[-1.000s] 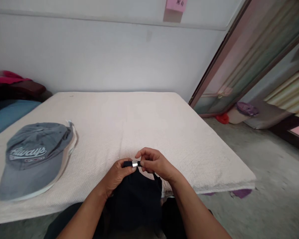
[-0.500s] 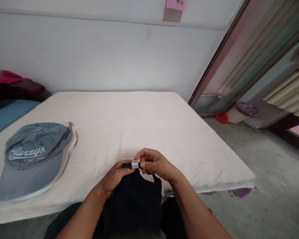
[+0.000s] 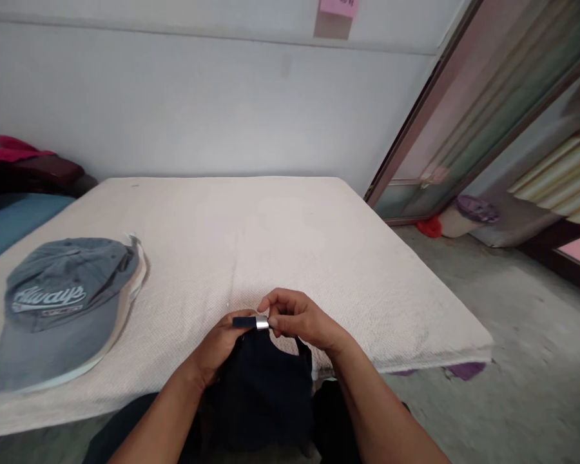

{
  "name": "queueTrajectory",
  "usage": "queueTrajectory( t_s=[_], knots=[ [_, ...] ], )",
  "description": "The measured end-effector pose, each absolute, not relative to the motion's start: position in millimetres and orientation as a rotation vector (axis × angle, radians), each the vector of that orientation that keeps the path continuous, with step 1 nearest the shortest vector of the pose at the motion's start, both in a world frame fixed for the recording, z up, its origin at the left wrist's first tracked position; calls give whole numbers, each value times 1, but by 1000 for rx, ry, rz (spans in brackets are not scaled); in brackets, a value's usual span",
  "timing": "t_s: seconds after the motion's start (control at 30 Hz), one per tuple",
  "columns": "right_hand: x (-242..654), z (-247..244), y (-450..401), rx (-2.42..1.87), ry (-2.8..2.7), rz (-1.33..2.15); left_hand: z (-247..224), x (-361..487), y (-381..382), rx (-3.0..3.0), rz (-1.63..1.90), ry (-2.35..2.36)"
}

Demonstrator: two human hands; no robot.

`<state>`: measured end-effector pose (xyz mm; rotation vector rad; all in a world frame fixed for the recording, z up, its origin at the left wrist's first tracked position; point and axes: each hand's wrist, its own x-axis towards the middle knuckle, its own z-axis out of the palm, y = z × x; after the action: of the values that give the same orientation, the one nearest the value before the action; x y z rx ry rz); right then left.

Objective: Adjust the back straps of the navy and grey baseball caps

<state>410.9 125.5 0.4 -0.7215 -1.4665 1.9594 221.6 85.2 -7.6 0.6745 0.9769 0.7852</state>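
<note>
A dark navy cap is between my hands at the table's front edge, its back opening facing away from me. Its strap runs through a shiny metal buckle. My left hand is closed on the cap beside the buckle, with the strap end lying over the fingers. The thumb and forefinger of my right hand pinch the strap just right of the buckle. The cap's lower part hangs over my lap and blends into dark clothing.
On the left of the cream-covered table lies a grey cap with "Always" lettering, stacked on lighter caps. A white wall stands behind. Beyond the right edge are concrete floor and a bin with a purple liner.
My left thumb has drawn back from the strap, and the buckle has tilted slightly, catching more light. My right hand keeps its pinch. The whole view has shifted a little.
</note>
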Motion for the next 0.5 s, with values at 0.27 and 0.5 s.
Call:
queueTrajectory(
  t_s=[0.27,0.5],
  knots=[
    [411,0,123,-621,-1351,2060,-11,223,86,648,791,919],
    [411,-1,124,-701,-1473,2023,-16,223,87,739,866,958]
  ],
)
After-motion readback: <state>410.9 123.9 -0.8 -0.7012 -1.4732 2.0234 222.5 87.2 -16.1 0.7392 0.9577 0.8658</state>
